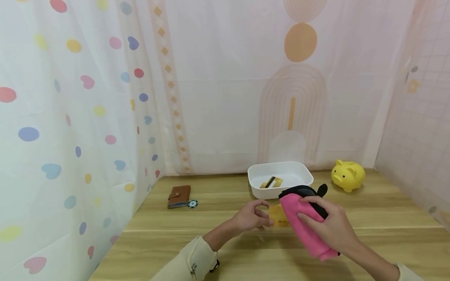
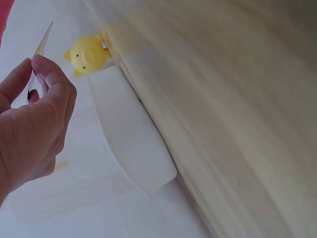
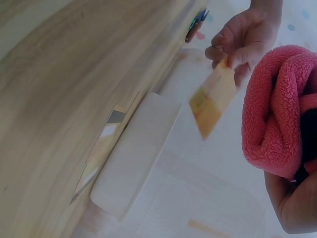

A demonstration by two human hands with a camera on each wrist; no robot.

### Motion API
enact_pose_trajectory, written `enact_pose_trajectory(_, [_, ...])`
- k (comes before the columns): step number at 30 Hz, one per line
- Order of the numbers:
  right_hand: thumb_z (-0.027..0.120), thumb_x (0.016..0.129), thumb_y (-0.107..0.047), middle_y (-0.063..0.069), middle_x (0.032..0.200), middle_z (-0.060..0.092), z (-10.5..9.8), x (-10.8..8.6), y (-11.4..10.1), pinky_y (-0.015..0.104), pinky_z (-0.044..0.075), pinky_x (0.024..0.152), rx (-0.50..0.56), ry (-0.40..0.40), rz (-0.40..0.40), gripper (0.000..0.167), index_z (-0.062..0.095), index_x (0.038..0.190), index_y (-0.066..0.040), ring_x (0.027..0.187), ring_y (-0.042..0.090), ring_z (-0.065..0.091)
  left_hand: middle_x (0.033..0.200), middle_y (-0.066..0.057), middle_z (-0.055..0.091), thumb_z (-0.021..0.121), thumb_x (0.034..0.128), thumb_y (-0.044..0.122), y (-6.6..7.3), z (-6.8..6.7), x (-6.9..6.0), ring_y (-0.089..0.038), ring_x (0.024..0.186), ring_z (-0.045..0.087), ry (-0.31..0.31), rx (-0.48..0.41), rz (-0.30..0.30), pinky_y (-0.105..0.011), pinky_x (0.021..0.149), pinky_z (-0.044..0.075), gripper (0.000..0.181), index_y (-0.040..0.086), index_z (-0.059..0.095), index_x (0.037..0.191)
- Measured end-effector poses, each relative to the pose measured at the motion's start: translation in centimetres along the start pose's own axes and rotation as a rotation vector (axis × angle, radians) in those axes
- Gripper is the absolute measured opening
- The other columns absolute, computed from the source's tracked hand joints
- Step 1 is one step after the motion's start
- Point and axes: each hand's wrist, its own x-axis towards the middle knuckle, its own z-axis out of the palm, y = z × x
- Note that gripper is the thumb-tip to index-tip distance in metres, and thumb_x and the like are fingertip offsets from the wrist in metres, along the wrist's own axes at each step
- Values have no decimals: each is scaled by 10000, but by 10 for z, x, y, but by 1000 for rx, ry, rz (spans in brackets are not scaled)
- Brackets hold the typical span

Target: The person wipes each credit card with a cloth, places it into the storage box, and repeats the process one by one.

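Note:
A golden card [image 1: 279, 216] is pinched between the thumb and fingers of the left hand [image 1: 251, 216], just left of a pink fleece item with black parts [image 1: 304, 224]. The right hand [image 1: 332, 222] grips that pink item, thumb and fingers on its side. In the left wrist view the left hand [image 2: 42, 119] holds the card [image 2: 42, 44] nearly edge-on. The right wrist view shows the card [image 3: 213, 101] hanging from the left hand [image 3: 247, 39], beside the rolled pink fleece [image 3: 270, 114]; the right hand [image 3: 294, 206] is partly hidden behind it.
A white tray [image 1: 261, 193] with a gold card [image 1: 277, 182] inside stands at the back of the wooden table [image 1: 211, 187]. Right of it is a yellow piggy bank [image 1: 349, 175]. At the left lie a brown wallet [image 1: 180, 195] and a round chip [image 1: 193, 203]. Curtains surround the table.

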Motion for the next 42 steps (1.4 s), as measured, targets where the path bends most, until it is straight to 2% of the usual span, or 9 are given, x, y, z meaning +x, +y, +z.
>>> enact_pose_trajectory(2, [857,741,-46,-30,988,726,0,1,-1,155,465,624,5,0,-1,365,707,1042,-190,760,41,592,922,-174,736,709,878,-37,2,1,0,-174,795,688,11,-29,8,-436,722,589,357,13,563,1199])
enact_pose_trajectory(11, [854,757,-54,-6,991,730,2,0,-5,165,475,599,15,-22,-4,344,709,1049,-163,749,41,586,961,-190,733,710,875,-45,12,10,-9,-200,801,702,47,-80,50,-336,651,584,333,18,576,1174])
enact_pose_trajectory(18, [860,740,-35,0,1002,737,5,0,-5,133,477,637,12,-6,-73,360,711,1047,-147,795,30,617,994,-198,728,710,863,-60,17,18,-13,-189,801,706,70,-147,92,-298,636,574,354,0,586,1188])
enact_pose_trajectory(26, [865,721,-14,-7,1005,735,6,1,-5,129,484,656,12,-1,-101,384,713,1047,-147,826,36,628,998,-181,729,688,897,-28,23,24,-19,-155,810,695,40,-198,119,-285,661,571,337,5,592,1218])
enact_pose_trajectory(32, [872,705,-11,-19,1002,737,7,0,-4,109,473,713,-6,7,-119,389,719,1036,-146,876,52,650,981,-155,726,668,907,-43,23,25,-20,-131,796,679,14,-228,158,-255,663,554,309,-2,594,1203])
enact_pose_trajectory(37, [878,692,-14,-24,993,734,8,0,-4,110,471,715,-23,19,-146,405,716,1040,-143,858,63,649,995,-165,724,660,902,-67,21,25,-20,-113,800,687,6,-245,203,-241,649,542,301,-38,577,1189])
enact_pose_trajectory(42, [882,679,-4,-20,974,729,8,1,-4,117,471,678,-28,32,-170,422,713,1042,-135,806,53,629,951,-82,721,650,905,-74,22,26,-20,-95,777,669,0,-244,238,-234,626,533,321,-51,568,1214])
